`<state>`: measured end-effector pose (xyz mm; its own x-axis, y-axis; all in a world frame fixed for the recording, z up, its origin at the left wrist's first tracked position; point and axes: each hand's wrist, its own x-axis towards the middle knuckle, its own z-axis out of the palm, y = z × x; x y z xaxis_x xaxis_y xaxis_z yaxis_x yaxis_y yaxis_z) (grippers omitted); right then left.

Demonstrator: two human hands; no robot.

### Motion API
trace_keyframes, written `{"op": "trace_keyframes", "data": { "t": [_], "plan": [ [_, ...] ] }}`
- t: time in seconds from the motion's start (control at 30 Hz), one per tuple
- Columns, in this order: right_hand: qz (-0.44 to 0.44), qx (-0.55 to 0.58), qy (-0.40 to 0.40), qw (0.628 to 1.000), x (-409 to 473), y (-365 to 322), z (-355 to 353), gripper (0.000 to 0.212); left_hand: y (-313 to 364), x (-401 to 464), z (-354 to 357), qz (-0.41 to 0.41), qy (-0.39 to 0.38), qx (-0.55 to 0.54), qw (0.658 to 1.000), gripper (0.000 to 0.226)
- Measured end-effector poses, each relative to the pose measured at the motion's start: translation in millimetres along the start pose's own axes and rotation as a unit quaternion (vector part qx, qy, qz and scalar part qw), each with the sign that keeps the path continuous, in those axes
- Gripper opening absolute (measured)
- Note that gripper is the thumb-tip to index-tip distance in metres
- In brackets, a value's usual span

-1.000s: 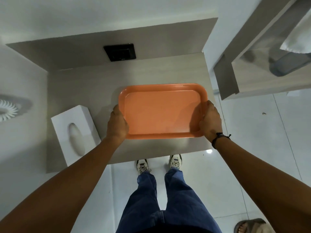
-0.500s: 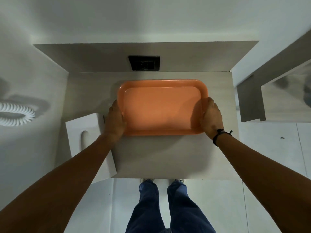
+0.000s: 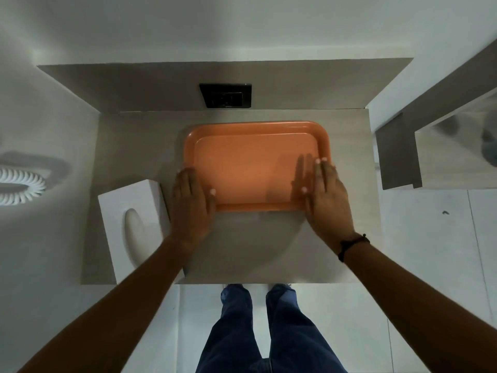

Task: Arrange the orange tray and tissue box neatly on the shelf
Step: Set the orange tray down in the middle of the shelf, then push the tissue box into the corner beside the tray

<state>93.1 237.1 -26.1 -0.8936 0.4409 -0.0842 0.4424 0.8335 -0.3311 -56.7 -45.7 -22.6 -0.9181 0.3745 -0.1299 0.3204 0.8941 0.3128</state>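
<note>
Tray (image 3: 250, 168): orange, flat on the shelf (image 3: 269, 251), near the back.
Left hand (image 3: 192, 204): fingers spread, resting on the tray's near-left corner.
Right hand (image 3: 326, 200): flat over the near-right corner.
Tissue box (image 3: 134, 227): white, just left of the left hand.

One orange tray (image 3: 252, 168) lies between the fingers (image 3: 188, 181) of two hands, left hand (image 3: 192, 208) and right hand (image 3: 326, 200); one white tissue box (image 3: 134, 224) sits just left of the left fingers; one black wall socket (image 3: 226, 95) beyond the fingertips; one shelf (image 3: 242, 251); one black wristband (image 3: 352, 244); two legs (image 3: 269, 332).
</note>
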Motion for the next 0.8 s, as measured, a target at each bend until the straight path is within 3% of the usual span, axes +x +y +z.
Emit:
{"op": "trace_keyframes", "data": {
  "t": [0.13, 0.37, 0.8],
  "plan": [
    [-0.086, -0.057, -0.059, 0.993, -57, -6, 23, 0.081, -4, -64, 26, 0.089, -0.024, 0.069, 0.993, 0.096],
    [-0.089, -0.118, -0.104, 0.984, -87, -2, 45, 0.079, -20, -83, 45, 0.091, -0.059, 0.110, 0.988, 0.105],
    [-0.086, -0.132, -0.124, 0.980, -53, -9, 40, 0.080, -25, -44, 53, 0.095, -0.052, 0.118, 0.987, 0.109]
  ]
}}
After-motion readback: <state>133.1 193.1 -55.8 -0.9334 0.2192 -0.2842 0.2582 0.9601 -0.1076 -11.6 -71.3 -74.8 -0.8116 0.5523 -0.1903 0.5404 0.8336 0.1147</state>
